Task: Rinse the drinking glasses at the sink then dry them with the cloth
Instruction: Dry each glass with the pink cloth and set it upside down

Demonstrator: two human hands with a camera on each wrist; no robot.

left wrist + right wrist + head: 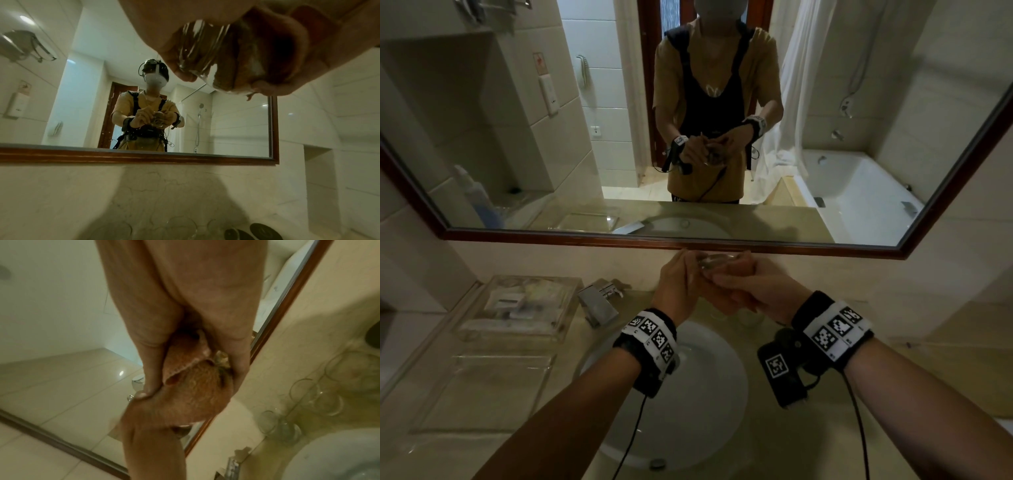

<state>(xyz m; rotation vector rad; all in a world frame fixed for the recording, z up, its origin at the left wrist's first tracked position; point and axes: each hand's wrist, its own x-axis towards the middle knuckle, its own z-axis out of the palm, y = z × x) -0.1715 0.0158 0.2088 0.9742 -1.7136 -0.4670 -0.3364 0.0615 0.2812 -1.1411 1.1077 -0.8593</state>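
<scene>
Hands meet at frame centre: left hand (677, 286) grips the glass (714, 263), right hand (756, 291) fingers (150, 369) clench the orange cloth (197, 391) inside it.

A beige marble-patterned countertop (822, 442) is seen below the mirror, with a white round basin (709, 394) set into it and a square chrome faucet (599, 301) mounted at the basin's back left. To the left of the faucet a clear tray (517, 308) of small toiletry items is placed on the counter, and a second clear tray (493, 387) lies just in front of it. Behind the basin, several clear drinking glasses (308, 395) are stood close together on the counter near the wall, with dark round coasters (265, 233) beside them.
</scene>
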